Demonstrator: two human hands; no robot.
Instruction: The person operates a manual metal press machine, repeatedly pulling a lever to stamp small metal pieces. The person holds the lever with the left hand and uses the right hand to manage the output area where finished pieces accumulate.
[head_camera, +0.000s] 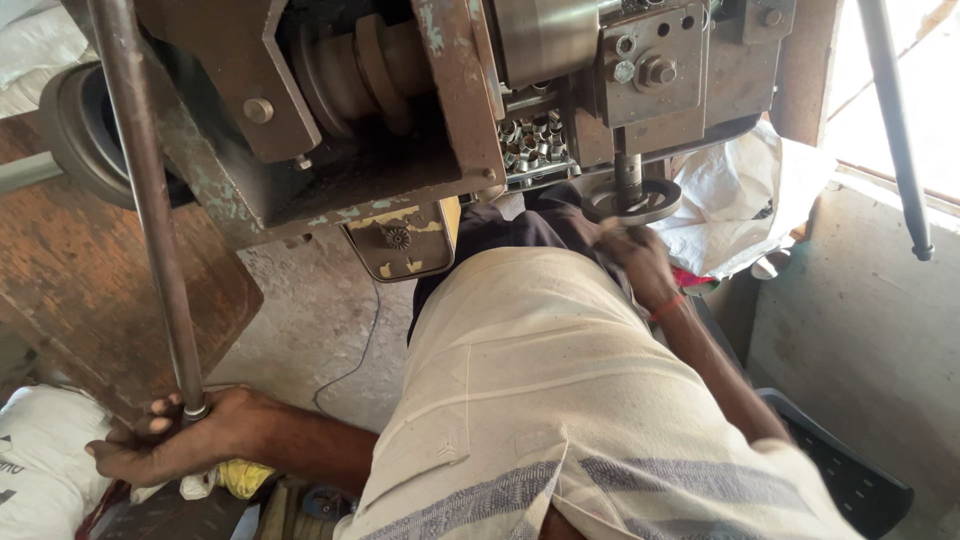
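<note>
Head view, looking down past our pale striped shirt. Nearest, our left hand is clenched around the bottom end of a long steel lever rod, dull grey-brown and slightly rusted, with a bright ring at its foot; the rod rises steeply to the frame's top left. A white sack lies just beside this hand, and a worn wooden board stands close behind it. Bare concrete floor with a thin cable opens between board and shirt. Farther out, our right hand reaches to a flat metal disc on a vertical spindle under the rusted machine; whether its fingers grip the disc we cannot tell. A tray of small metal rings sits in the machine just above. White sheeting and a concrete wall bound the right side.
</note>
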